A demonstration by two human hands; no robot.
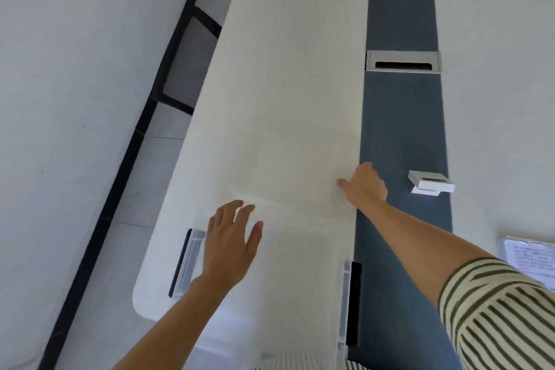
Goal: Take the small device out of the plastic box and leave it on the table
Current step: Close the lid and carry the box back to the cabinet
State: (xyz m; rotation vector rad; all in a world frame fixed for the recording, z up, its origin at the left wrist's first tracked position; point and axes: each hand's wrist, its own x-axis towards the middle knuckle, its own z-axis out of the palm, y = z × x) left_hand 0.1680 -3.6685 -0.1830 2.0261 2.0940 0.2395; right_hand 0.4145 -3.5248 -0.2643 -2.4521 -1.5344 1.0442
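A clear plastic box (300, 279) with black side latches stands on the white table (285, 99), close to me. My left hand (231, 246) rests flat over the box's left part with fingers spread. The small white device (431, 183) lies on the table's dark blue strip, to the right of the box. My right hand (365, 186) hovers over the table beyond the box, left of the device and apart from it, with fingers bent downward and hidden. Nothing shows in either hand.
A grey cable port (404, 61) is set in the dark blue strip (402, 129) farther away. Printed papers in a sleeve (528, 255) lie at the right edge. A black mesh chair (189, 69) stands left of the table, by a dark-framed wall.
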